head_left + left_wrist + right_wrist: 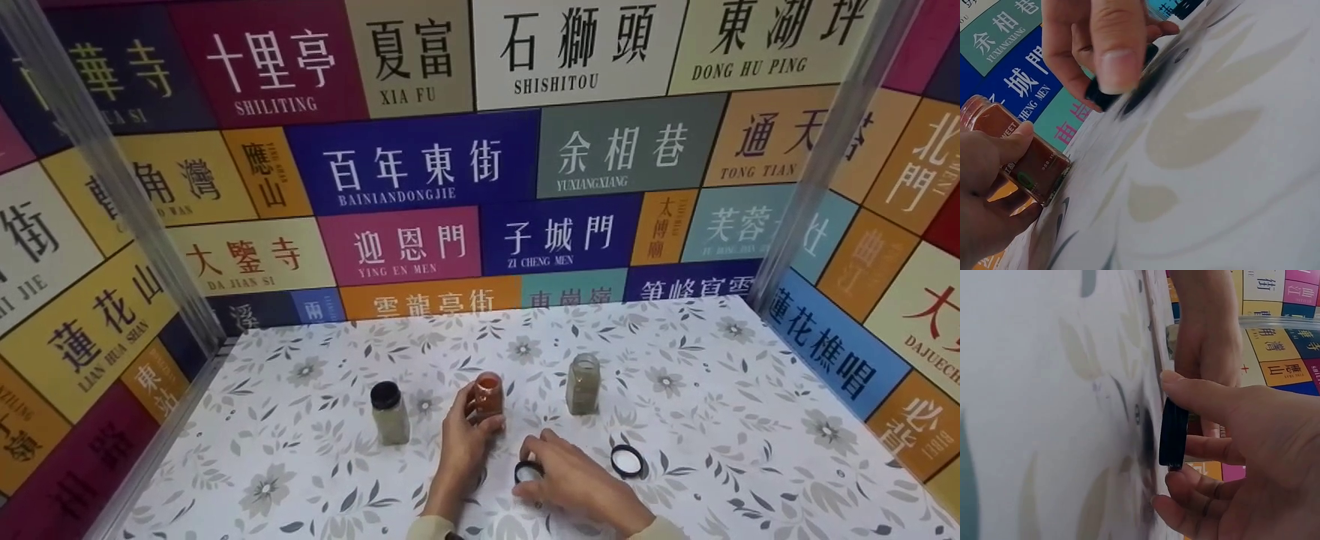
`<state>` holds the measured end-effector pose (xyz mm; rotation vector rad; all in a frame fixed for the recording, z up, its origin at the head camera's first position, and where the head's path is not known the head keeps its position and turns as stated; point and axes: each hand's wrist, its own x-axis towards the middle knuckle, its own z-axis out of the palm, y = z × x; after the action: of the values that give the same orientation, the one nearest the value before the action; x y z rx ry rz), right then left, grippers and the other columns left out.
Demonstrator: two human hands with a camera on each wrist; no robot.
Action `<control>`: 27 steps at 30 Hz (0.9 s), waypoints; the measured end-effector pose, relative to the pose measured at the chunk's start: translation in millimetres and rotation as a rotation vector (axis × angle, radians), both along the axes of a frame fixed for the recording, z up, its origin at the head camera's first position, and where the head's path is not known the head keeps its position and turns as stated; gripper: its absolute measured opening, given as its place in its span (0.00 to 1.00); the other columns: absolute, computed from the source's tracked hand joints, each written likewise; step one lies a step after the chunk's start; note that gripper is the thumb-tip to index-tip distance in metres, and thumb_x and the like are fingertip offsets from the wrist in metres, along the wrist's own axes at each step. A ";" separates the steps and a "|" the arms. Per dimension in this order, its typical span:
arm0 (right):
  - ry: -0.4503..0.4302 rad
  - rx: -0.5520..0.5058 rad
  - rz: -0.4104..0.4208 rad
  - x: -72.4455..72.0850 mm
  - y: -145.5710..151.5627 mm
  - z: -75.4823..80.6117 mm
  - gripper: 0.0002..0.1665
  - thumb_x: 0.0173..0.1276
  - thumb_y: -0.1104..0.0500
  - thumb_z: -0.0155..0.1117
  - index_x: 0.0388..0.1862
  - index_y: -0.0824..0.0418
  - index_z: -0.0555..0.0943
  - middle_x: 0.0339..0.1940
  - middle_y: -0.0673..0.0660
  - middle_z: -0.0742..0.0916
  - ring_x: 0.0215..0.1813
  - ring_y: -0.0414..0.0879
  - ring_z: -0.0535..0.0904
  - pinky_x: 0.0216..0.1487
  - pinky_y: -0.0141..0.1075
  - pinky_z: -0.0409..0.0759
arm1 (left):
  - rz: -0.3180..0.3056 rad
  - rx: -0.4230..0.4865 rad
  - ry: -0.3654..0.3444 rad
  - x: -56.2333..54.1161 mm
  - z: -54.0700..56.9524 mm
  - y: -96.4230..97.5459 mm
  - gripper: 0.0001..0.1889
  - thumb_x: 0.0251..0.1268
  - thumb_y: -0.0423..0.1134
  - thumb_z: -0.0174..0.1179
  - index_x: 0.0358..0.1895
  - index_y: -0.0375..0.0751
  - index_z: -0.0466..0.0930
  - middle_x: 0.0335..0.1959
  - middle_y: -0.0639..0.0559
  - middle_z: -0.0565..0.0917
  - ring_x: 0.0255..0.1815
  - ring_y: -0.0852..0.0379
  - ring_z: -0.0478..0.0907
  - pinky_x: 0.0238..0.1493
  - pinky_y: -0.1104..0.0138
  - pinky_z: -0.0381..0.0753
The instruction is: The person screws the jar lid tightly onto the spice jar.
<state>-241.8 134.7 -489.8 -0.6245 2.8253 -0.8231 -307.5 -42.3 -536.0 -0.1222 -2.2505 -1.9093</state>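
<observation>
The left hand point(466, 436) holds the red jar point(489, 397), with the thumb on the near side and the fingers curled around it. The jar is near the middle of the table point(300, 450), its mouth uncovered and upward; this grip probably serves to keep it steady. Whether its base touches the cloth, I cannot tell surely.

The right hand point(570, 474), nearer and to the right, pinches a black lid point(1174, 433) between thumb and fingers. The lid is turned on its edge, low over the cloth; holding it by the rim seems to leave its inside untouched.

A second lid point(628, 461) lies just to the right of this hand, its white inside facing up, perhaps to keep it clean. Farther away stands an uncovered jar point(583, 386) with greyish-green content. On the left, a jar with a black cap point(390, 416) stands upright. The loose lid could hinder the right hand if it slides to the right. Behind the table rises a wall of coloured panels point(412, 165).
</observation>
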 end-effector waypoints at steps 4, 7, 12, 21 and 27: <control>0.045 -0.054 0.025 -5.8 -2.9 7.4 0.21 0.58 0.46 0.76 0.41 0.53 0.77 0.35 0.49 0.76 0.36 0.39 0.71 0.36 0.34 0.71 | -0.015 0.010 0.003 0.1 0.3 -0.8 0.34 0.56 0.29 0.69 0.69 0.37 0.69 0.60 0.35 0.80 0.61 0.40 0.79 0.63 0.52 0.80; 0.078 -0.082 0.038 -9.4 -5.4 11.5 0.21 0.57 0.49 0.77 0.42 0.55 0.77 0.37 0.49 0.77 0.38 0.40 0.71 0.38 0.34 0.72 | -0.018 0.014 0.003 0.4 1.4 -0.8 0.34 0.57 0.28 0.69 0.69 0.37 0.69 0.61 0.34 0.80 0.62 0.40 0.79 0.62 0.52 0.80; 0.095 -0.093 0.028 -15.2 -12.0 16.1 0.21 0.59 0.45 0.75 0.42 0.54 0.77 0.37 0.49 0.80 0.37 0.39 0.73 0.37 0.34 0.73 | -0.021 0.047 -0.003 1.6 2.4 -1.0 0.34 0.57 0.27 0.68 0.69 0.37 0.69 0.60 0.33 0.80 0.61 0.39 0.79 0.61 0.53 0.82; 0.099 -0.222 0.083 -29.7 -21.9 34.1 0.31 0.68 0.42 0.66 0.63 0.57 0.80 0.41 0.53 0.82 0.39 0.42 0.78 0.39 0.34 0.78 | -0.017 0.013 0.103 -0.4 0.3 -0.5 0.31 0.57 0.18 0.61 0.67 0.29 0.70 0.58 0.30 0.81 0.59 0.36 0.80 0.60 0.54 0.83; 0.054 -0.371 0.054 -33.0 -25.2 43.9 0.24 0.62 0.46 0.73 0.52 0.58 0.81 0.46 0.53 0.86 0.47 0.50 0.84 0.48 0.38 0.85 | -0.006 0.025 0.096 -1.5 0.0 0.2 0.32 0.52 0.15 0.60 0.65 0.30 0.72 0.55 0.31 0.83 0.55 0.39 0.83 0.56 0.58 0.85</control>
<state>-274.7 109.5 -445.9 -0.7747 2.7049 -1.3544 -309.0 -42.1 -536.0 -0.2126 -2.1666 -1.8914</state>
